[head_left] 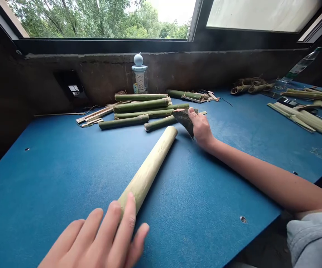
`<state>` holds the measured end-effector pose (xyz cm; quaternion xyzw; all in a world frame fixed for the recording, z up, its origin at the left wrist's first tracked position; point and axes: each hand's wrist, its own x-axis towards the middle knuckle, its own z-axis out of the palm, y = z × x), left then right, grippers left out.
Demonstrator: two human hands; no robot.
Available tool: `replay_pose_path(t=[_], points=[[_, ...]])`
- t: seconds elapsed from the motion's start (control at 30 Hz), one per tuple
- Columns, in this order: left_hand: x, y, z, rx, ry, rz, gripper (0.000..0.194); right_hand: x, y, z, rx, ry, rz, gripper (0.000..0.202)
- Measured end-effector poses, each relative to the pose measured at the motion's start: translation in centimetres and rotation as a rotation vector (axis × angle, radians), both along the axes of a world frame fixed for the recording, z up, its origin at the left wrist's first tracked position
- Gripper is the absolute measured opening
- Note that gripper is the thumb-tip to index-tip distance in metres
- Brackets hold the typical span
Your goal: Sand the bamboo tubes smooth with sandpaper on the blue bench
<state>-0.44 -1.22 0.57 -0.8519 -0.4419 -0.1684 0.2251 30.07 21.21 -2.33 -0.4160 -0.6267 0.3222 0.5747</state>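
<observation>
Rolling of the pale bamboo (149, 168) could be caused by light contact from the open left hand (102, 238). A dark sheet (184, 120) is grasped by the right hand (202, 130).

Room is stretching over the blue table (51, 167) to the left of the pale bamboo pole (149, 167), which is lying diagonally and barring a low sideways path from my left hand (102, 238). Green bamboo pieces (141, 105) are blocking the way toward the wall (102, 78). The dark piece (185, 121) is jutting near the pole's far end; tabletop is opening between my right hand (201, 128) and the split bamboo (308, 117).
</observation>
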Motion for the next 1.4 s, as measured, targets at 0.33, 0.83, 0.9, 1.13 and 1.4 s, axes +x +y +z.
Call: replay_pose_path(t=[0.33,0.83,0.9,1.13,1.4], points=[[1.1,2.5,-0.6,-0.039,0.112,-0.078,0.044,-1.1,-0.2,0.2,-0.138,-0.147,0.305,0.055],[0.9,2.8,-0.8,-0.26,0.069,0.043,0.035,-1.9,-2.9,-0.2,0.528,-0.601,0.356,0.037],[0.9,3.1,-0.5,-0.37,0.052,0.067,0.031,-1.5,-2.7,0.1,0.574,-0.591,0.399,0.037],[1.0,3.6,0.1,-0.579,0.023,0.145,0.037,0.9,-0.3,-0.3,-0.037,-0.424,0.217,0.057],[1.7,3.5,0.2,-0.558,0.042,0.193,0.047,-3.7,-4.3,-0.4,0.333,-0.584,0.267,0.037]])
